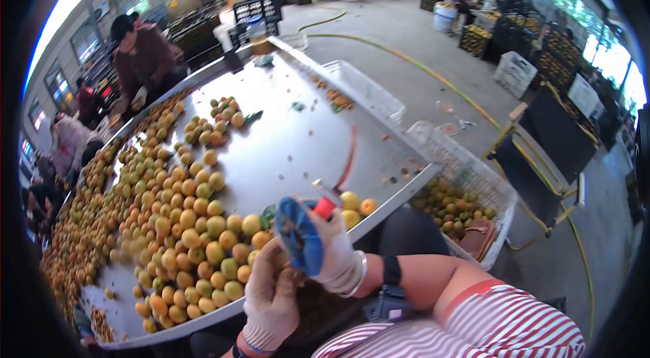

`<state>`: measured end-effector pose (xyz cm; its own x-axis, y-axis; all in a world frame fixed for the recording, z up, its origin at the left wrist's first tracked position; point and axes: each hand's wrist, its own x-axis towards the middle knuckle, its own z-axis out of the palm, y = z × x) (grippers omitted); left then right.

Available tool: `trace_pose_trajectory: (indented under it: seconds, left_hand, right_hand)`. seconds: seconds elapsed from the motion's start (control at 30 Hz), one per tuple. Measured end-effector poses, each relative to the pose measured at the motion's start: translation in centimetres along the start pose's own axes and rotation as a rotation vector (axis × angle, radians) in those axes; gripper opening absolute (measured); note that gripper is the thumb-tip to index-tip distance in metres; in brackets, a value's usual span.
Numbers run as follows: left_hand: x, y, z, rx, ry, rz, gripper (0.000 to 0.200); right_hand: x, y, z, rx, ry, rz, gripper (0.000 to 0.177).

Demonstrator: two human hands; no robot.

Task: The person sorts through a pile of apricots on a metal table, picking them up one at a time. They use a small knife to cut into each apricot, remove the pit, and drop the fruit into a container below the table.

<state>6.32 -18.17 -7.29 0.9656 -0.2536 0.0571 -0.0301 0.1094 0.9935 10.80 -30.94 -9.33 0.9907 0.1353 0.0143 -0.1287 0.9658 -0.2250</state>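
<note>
My left hand (271, 307), in a pale knit glove, is closed close against the right one. Its curled fingers hide what they hold, if anything. My right hand (338, 253), in a white glove with a blue covering (302, 235) over the fingers, grips a red-handled tool (325, 207) with a metal end pointing up and away. Both hands are at the near edge of a metal table (271, 148). A large heap of round orange-green fruit (189, 222), persimmon-like, spreads to their left. Several more fruit (351, 209) lie just beyond my right hand.
A white crate (504, 206) of fruit stands right of the table, with a brown shoe (478, 239) in it. Beyond are a folding chair (542, 148) and a hose (433, 63) on the floor. A co-worker (143, 60) is at the table's far left side.
</note>
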Motion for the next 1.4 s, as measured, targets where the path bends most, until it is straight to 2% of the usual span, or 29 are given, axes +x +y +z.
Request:
trace_pose_trajectory:
  seconds: [0.03, 0.07, 0.1, 0.17, 0.2, 0.23, 0.27, 0.33, 0.43, 0.5, 0.53, 0.57, 0.63, 0.7, 0.77, 0.8, 0.83, 0.9, 0.93, 0.97, 1.03, 1.1, 1.17, 1.23, 1.3, 1.33, 1.37, 1.4]
  left_hand:
    - [0.3, -0.2, -0.2, 0.017, -0.020, -0.013, 0.045]
    - [0.5, -0.1, -0.1, -0.071, -0.026, -0.078, 0.043]
    - [0.7, 0.0, -0.2, -0.155, -0.029, -0.147, 0.042]
    - [0.9, 0.0, -1.6, -0.173, -0.077, -0.214, 0.034]
    - [0.9, -0.3, -1.7, -0.236, -0.002, -0.279, 0.035]
    - [1.2, 0.1, -1.9, -0.237, -0.011, -0.276, 0.035]
    - [1.5, 0.8, -2.2, -0.243, -0.090, -0.331, 0.035]
    - [2.0, 2.5, -1.8, -0.247, -0.195, -0.383, 0.035]
    - [1.8, 1.3, -2.0, -0.288, -0.186, -0.370, 0.032]
    - [1.5, 0.6, -2.0, -0.227, -0.137, -0.373, 0.032]
    - [1.3, 0.4, -2.0, -0.165, -0.087, -0.375, 0.033]
    - [1.1, 0.2, -2.0, -0.165, -0.088, -0.374, 0.033]
    - [0.7, 0.2, -1.5, -0.063, -0.118, -0.242, 0.033]
    - [0.6, 0.6, -1.1, 0.028, -0.152, -0.177, 0.036]
    - [0.5, 0.8, -0.9, 0.305, -0.166, 0.041, 0.038]
    - [0.6, 0.3, -0.9, 0.372, -0.161, 0.129, 0.041]
    - [0.9, -0.1, -0.8, 0.373, -0.154, 0.127, 0.041]
    - [1.1, -0.9, -0.9, 0.501, -0.144, 0.275, 0.045]
    - [0.5, -0.4, -0.7, 0.526, -0.066, -0.042, 0.037]
    - [1.3, -1.0, -1.1, 0.649, -0.106, 0.261, 0.038]
    - [0.9, -2.2, -1.5, 0.736, -0.058, 0.239, 0.051]
    - [0.8, -1.6, -1.4, 0.908, -0.049, 0.198, 0.055]
    - [1.4, -2.8, -1.8, 0.697, -0.076, 0.300, 0.052]
    - [1.9, -2.4, -2.5, 0.499, -0.172, 0.169, 0.045]
    - [2.1, -0.6, -2.3, 0.003, -0.233, -0.194, 0.045]
    - [2.4, -0.4, -2.5, 0.008, -0.214, -0.199, 0.045]
    - [2.7, -0.3, -2.8, -0.132, -0.270, -0.269, 0.046]
    - [2.8, -0.4, -3.2, -0.272, -0.329, -0.338, 0.047]
  right_hand:
    - [1.0, 0.2, -2.9, -0.027, -0.244, -0.006, 0.048]
    - [1.7, 0.2, -3.6, -0.256, -0.117, -0.076, 0.039]
    - [1.3, -0.5, -2.2, -0.359, -0.009, -0.056, 0.028]
    - [1.8, -1.9, -1.5, -0.476, -0.054, 0.053, 0.025]
    - [2.1, -2.5, -0.9, -0.479, -0.053, 0.041, 0.025]
    - [2.4, -3.2, 0.2, -0.540, -0.117, 0.112, 0.025]
    - [2.6, -3.7, 0.8, -0.602, -0.180, 0.184, 0.025]
    - [3.1, -4.0, 1.3, -0.548, -0.240, 0.191, 0.026]
    - [3.7, -4.5, 0.6, -0.488, -0.353, 0.273, 0.028]
    - [3.8, -3.0, -0.6, -0.196, -0.216, 0.306, 0.023]
    - [3.1, -2.4, -0.2, -0.246, -0.069, 0.260, 0.022]
    - [3.0, -2.1, -0.6, -0.246, -0.069, 0.259, 0.022]
    - [2.8, -1.8, -0.6, -0.516, -0.149, 0.088, 0.017]
    - [2.1, -1.6, -0.4, -0.534, -0.138, 0.128, 0.019]
    - [1.7, -1.1, -0.3, -0.808, -0.102, -0.010, 0.021]
    - [1.5, -1.2, 0.2, -0.685, -0.049, 0.082, 0.024]
    - [1.5, -1.0, 0.2, -0.684, -0.052, 0.088, 0.024]
    - [1.4, 0.0, -0.2, -0.641, -0.066, -0.003, 0.023]
    - [1.3, 0.3, -0.2, -0.676, -0.071, -0.065, 0.019]
    - [1.2, 0.6, -0.3, -0.702, -0.079, -0.114, 0.015]
    - [0.6, 1.3, 0.1, -0.762, -0.030, -0.232, 0.012]
    - [0.0, 1.3, 1.6, -0.826, -0.021, -0.336, 0.013]
    - [0.2, 0.7, 1.4, -0.791, 0.041, -0.194, 0.011]
    - [0.8, 0.1, 0.5, -0.528, 0.116, -0.049, 0.015]
    - [0.2, -0.7, 1.8, -0.340, 0.198, 0.128, 0.039]
    - [0.9, -1.4, 1.1, -0.588, -0.029, 0.059, 0.035]
    - [1.0, -2.0, 1.1, -0.652, -0.084, 0.038, 0.034]
    - [1.3, -1.5, 0.8, -1.060, -0.191, -0.310, 0.032]
